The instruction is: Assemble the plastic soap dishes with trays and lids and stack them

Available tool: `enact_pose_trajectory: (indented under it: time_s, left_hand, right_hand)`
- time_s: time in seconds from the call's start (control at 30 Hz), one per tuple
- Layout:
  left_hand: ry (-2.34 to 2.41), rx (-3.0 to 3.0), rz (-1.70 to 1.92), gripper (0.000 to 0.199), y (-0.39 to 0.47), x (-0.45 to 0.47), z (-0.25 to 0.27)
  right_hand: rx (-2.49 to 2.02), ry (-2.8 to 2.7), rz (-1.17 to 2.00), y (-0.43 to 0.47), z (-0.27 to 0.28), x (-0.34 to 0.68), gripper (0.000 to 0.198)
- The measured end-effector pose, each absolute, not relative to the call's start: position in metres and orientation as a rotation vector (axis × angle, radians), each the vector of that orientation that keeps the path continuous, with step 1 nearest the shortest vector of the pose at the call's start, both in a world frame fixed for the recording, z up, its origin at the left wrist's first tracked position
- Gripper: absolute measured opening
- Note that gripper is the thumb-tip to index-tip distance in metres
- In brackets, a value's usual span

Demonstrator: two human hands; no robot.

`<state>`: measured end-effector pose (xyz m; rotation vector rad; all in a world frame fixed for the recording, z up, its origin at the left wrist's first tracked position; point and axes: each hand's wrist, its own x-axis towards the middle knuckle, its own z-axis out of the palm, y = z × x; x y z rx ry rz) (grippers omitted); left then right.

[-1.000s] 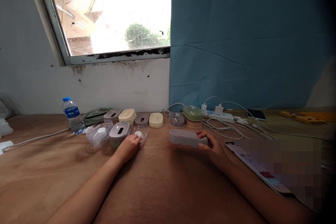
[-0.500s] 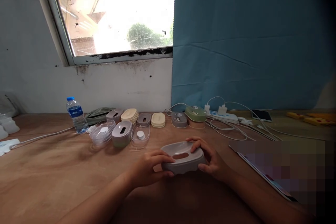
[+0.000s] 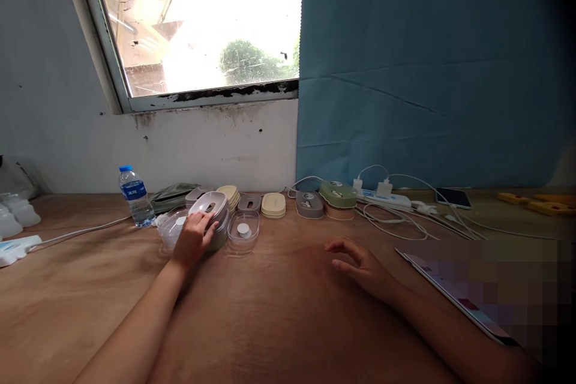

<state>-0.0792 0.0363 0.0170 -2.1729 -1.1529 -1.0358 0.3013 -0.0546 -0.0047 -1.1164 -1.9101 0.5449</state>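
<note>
My left hand (image 3: 194, 237) is at the left group, fingers closed on the near side of a pale grey oval lid with a slot (image 3: 215, 203). That lid sits on top of a stack of similar lids (image 3: 220, 236), partly hidden by the hand. To the stack's left is a clear plastic container (image 3: 165, 227) with a white round piece; to its right stands another clear container (image 3: 246, 240). My right hand (image 3: 353, 261) is over the bare tabletop, fingers curved and apart, holding nothing.
A water bottle (image 3: 135, 198) and green pouch (image 3: 173, 197) stand behind at left. Cream lids (image 3: 273, 206), a grey box (image 3: 309, 204) and a green-topped box (image 3: 337, 195) line the wall. A power strip (image 3: 387, 199) with cables and a tablet-like device (image 3: 454, 294) lie at right.
My left hand has carried the slotted grey lid left and back onto the stack. My right hand has let go of it and remains near its former spot.
</note>
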Motion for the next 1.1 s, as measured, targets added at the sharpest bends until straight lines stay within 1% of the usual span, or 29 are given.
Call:
enact_pose_trajectory:
  time_s: [0.3,0.6,0.73,0.8,0.9,1.0,1.07,1.1]
  left_hand:
    - [-1.231,-2.195,-0.848,0.031,0.042,-0.078,0.009]
    - [-1.227,-2.238,-0.808,0.03,0.041,-0.077,0.007]
    - [-1.233,-2.229,-0.827,0.031,0.041,-0.078,0.007]
    - [-1.24,-2.2,-0.859,0.032,0.039,-0.076,0.009]
    - [-1.22,-2.144,-0.936,0.036,0.03,-0.065,0.014]
    - [-1.137,-2.168,-0.993,0.033,0.013,-0.041,0.019]
    - [-1.046,-2.227,-0.993,0.029,0.0,-0.022,0.019]
    - [-0.994,-2.252,-0.989,0.028,-0.006,-0.014,0.018]
  right_hand:
    - [-1.123,-1.961,0.468,-0.056,-0.001,0.299,0.017]
    - [-1.126,-1.978,0.425,-0.056,0.002,0.298,0.016]
    - [-1.137,-2.012,0.357,-0.058,0.002,0.299,0.015]
    - [-1.163,-2.038,0.263,-0.055,-0.001,0.299,0.014]
    - [-1.227,-2.072,0.005,-0.041,-0.004,0.296,0.015]
    - [-1.357,-2.111,-0.291,-0.009,-0.006,0.289,0.029]
    - [-1.552,-2.089,-0.461,0.019,-0.006,0.282,0.042]
    - [-1.617,-2.036,-0.494,0.033,-0.006,0.278,0.046]
